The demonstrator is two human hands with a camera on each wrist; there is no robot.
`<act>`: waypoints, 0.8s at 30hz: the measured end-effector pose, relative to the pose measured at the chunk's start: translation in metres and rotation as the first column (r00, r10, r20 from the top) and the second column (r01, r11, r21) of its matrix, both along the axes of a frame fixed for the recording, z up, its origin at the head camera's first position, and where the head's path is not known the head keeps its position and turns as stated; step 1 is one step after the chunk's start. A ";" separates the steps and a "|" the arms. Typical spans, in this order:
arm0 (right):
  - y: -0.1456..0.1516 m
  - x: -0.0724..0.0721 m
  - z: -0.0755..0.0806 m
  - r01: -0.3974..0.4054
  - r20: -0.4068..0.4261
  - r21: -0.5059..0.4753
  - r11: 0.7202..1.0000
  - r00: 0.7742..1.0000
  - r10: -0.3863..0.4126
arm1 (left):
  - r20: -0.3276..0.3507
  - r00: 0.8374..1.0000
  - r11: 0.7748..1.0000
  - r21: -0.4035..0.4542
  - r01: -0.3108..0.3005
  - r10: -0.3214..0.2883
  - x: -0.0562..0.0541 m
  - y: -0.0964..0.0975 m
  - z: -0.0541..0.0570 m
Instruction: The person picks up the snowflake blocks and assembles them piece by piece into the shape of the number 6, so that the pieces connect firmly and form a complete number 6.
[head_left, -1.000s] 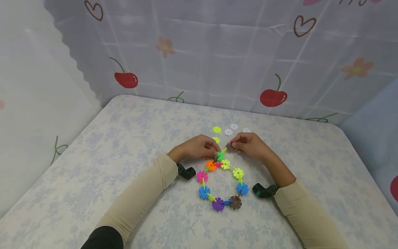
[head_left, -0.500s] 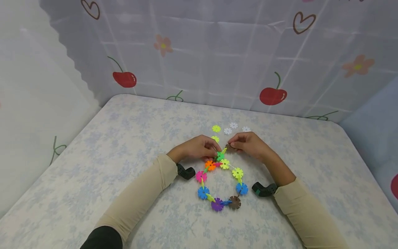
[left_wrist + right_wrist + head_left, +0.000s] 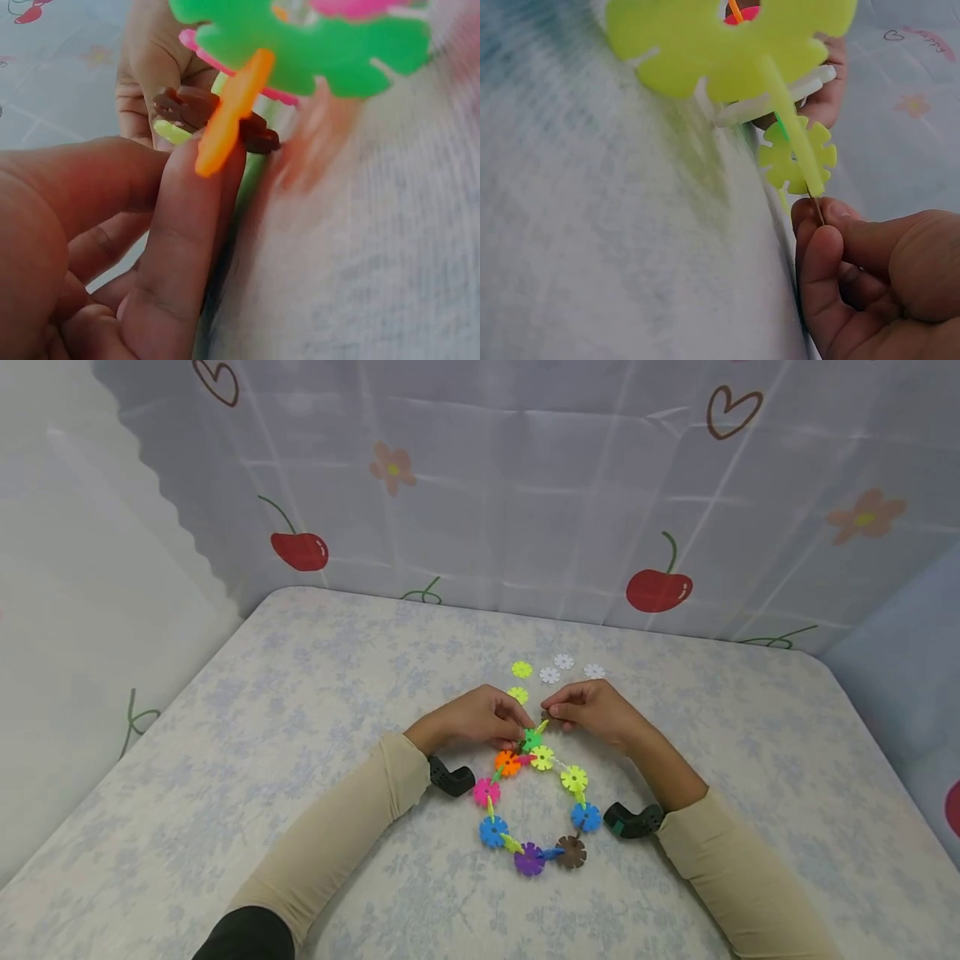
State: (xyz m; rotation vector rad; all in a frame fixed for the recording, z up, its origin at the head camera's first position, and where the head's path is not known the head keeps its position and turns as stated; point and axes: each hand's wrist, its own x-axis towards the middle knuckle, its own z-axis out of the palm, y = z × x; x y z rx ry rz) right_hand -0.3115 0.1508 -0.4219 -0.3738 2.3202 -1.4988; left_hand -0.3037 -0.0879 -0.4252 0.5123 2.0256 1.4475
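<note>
Flower-shaped plastic interlocking discs form a closed ring on the table, with a short branch at its far end. There, my left hand (image 3: 480, 717) pinches a brown disc (image 3: 180, 109) beside the green disc (image 3: 532, 741). My right hand (image 3: 588, 710) grips another brown disc (image 3: 546, 716) between thumb and index finger. That disc meets the edge of a yellow disc (image 3: 542, 727) standing on the green one. In the right wrist view it is nearly edge-on, and I cannot tell whether its slot is engaged. An orange disc (image 3: 507, 763) lies just below the left fingers.
Loose yellow discs (image 3: 522, 669) and white discs (image 3: 550, 675) lie beyond the hands. The ring's near side has a purple disc (image 3: 529, 859) and a brown one (image 3: 572, 852). Black wrist devices (image 3: 452, 777) sit close to the ring on either side. A printed curtain hangs behind the table (image 3: 375, 643).
My right hand has brought its brown disc left against the yellow disc on the branch. The ring's near side has shifted slightly. My left hand has stayed almost in place.
</note>
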 end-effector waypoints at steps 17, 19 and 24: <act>0.005 0.001 0.003 -0.026 -0.128 0.116 0.993 0.991 0.040 | -0.013 1.000 1.000 -0.024 -0.003 0.003 0.003 0.002 0.000; 0.011 0.000 0.005 0.037 -0.233 0.208 0.977 0.972 0.013 | -0.033 0.999 0.999 -0.037 0.017 -0.019 0.004 0.001 0.001; 0.030 -0.004 0.007 0.203 -0.413 0.446 0.872 0.911 0.000 | -0.058 0.997 0.996 -0.069 0.055 -0.059 0.004 -0.003 0.001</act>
